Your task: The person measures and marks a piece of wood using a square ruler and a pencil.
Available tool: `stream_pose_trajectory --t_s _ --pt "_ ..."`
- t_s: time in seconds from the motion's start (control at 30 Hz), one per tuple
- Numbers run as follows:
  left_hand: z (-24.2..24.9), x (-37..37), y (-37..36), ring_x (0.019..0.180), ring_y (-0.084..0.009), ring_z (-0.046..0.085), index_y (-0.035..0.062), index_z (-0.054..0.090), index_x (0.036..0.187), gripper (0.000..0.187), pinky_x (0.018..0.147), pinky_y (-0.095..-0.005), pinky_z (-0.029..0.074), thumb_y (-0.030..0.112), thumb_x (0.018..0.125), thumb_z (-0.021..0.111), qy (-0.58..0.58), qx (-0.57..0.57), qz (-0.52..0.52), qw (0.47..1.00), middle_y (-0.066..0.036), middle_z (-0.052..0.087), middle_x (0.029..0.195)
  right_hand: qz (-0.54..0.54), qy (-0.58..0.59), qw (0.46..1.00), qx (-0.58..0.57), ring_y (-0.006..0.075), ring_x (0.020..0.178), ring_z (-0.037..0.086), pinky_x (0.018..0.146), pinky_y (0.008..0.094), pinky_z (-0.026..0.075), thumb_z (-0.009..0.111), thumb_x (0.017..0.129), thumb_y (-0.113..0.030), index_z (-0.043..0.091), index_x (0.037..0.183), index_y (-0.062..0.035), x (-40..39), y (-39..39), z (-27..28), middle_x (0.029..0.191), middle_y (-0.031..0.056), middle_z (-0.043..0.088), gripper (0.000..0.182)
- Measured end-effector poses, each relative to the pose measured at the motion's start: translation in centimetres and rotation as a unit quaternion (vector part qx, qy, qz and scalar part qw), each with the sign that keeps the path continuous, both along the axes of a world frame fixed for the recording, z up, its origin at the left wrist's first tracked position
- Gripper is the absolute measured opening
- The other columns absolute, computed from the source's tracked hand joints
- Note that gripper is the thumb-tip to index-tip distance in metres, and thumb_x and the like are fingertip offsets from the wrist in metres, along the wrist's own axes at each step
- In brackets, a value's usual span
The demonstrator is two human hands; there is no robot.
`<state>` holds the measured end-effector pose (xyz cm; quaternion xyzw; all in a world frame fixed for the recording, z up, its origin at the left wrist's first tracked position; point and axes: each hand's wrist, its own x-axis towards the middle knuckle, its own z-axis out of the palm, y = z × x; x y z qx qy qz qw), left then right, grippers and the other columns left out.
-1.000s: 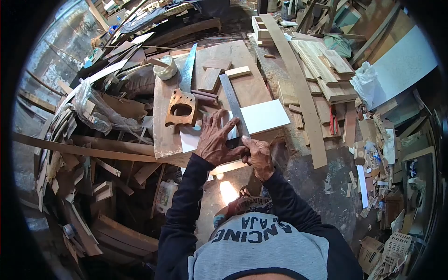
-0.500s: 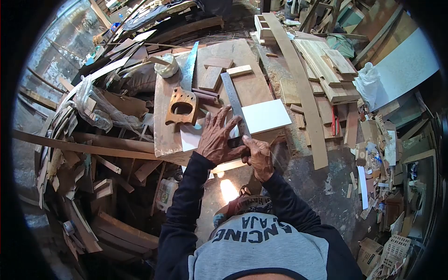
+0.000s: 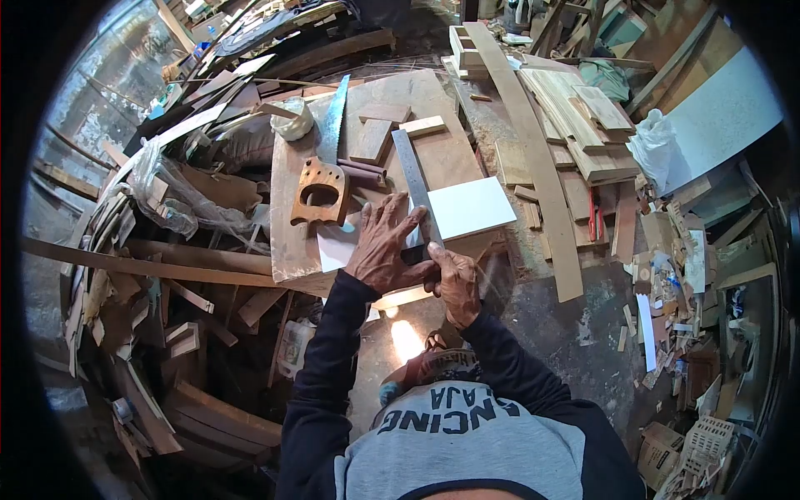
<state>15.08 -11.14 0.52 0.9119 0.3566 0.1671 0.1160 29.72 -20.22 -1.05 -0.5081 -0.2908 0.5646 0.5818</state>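
My left hand (image 3: pixel 386 242) lies with fingers spread over a metal try square (image 3: pixel 410 167), pressing near the dark stock (image 3: pixel 413 254) at its lower end. A white board (image 3: pixel 471 208) is beneath the square, showing on its right; another white piece (image 3: pixel 333 248) shows left of my hand. My right hand (image 3: pixel 457 282) is closed in a pinch beside the lower end of the blade, by my left thumb. Whatever its fingers hold is hidden. Left of the hands lies a handsaw (image 3: pixel 319 193) with a wooden handle, its blade pointing away.
Wood blocks (image 3: pixel 371 140), dark reddish rolls (image 3: pixel 362 172) and a whitish tub (image 3: pixel 292 121) lie on the worktop (image 3: pixel 287 250). To the right, a long wooden strip (image 3: pixel 533 150) crosses stacked boards (image 3: pixel 575 117). A red-handled tool (image 3: pixel 595 215) lies there. Offcuts crowd both sides.
The scene has shifted slightly left in view. Both hands keep nearly the same places on and beside the try square.
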Motion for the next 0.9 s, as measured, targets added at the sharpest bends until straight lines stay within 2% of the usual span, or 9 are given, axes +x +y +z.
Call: stream_pose_trajectory --t_s 0.43,0.67,0.77,0.87,0.9 --pt "0.3 0.7 -0.7 0.14 -0.046 0.031 0.01 0.049 0.141 0.091 0.116 -0.0646 0.015 0.059 0.071 0.079 -0.028 -0.012 -0.004 1.0 -0.029 0.036 0.147 0.008 -0.025 0.999 0.035 0.0052 0.049 0.047 0.044 0.0202 0.034 0.057 0.099 -0.032 0.066 0.076 -0.0061 1.2 -0.1 -2.1 0.064 0.0007 0.063 0.035" --pt "0.3 0.8 -0.8 0.141 -0.0467 0.03 0.0101 0.05 0.142 0.095 0.117 -0.0633 0.014 0.067 0.07 0.076 -0.026 -0.015 0.0 1.0 -0.03 0.035 0.148 0.026 -0.015 0.999 -0.013 0.0042 0.049 0.046 0.044 0.0189 0.032 0.058 0.099 -0.028 0.067 0.077 -0.0071 2.2 0.0 -1.5 0.065 0.0001 0.064 0.031" --pt "0.3 0.8 -0.8 0.141 -0.0441 0.032 0.0138 0.052 0.14 0.089 0.116 -0.0617 0.017 0.056 0.069 0.083 -0.04 -0.013 0.002 0.999 -0.027 0.037 0.149 0.025 -0.001 0.999 -0.021 0.0041 0.048 0.045 0.043 0.0189 0.031 0.058 0.099 -0.027 0.067 0.076 -0.0075 2.5 0.0 -1.3 0.062 -0.0011 0.062 0.031" --pt "0.4 0.8 -0.7 0.141 -0.0439 0.032 0.0138 0.051 0.14 0.089 0.116 -0.0616 0.017 0.057 0.069 0.082 -0.033 -0.016 0.001 0.999 -0.027 0.036 0.149 0.029 -0.004 1.0 -0.01 0.0038 0.047 0.044 0.043 0.0193 0.03 0.058 0.099 -0.026 0.067 0.075 -0.0075 2.7 -0.2 -1.4 0.061 -0.0022 0.06 0.031" --pt "0.4 0.8 -0.6 0.141 -0.045 0.031 0.0132 0.051 0.141 0.089 0.116 -0.062 0.016 0.061 0.07 0.079 -0.031 -0.021 -0.003 0.999 -0.028 0.036 0.149 0.026 -0.007 1.0 -0.008 0.0036 0.047 0.044 0.043 0.0194 0.03 0.058 0.098 -0.026 0.067 0.075 -0.0073 2.6 -0.2 -1.5 0.06 -0.0023 0.059 0.032"
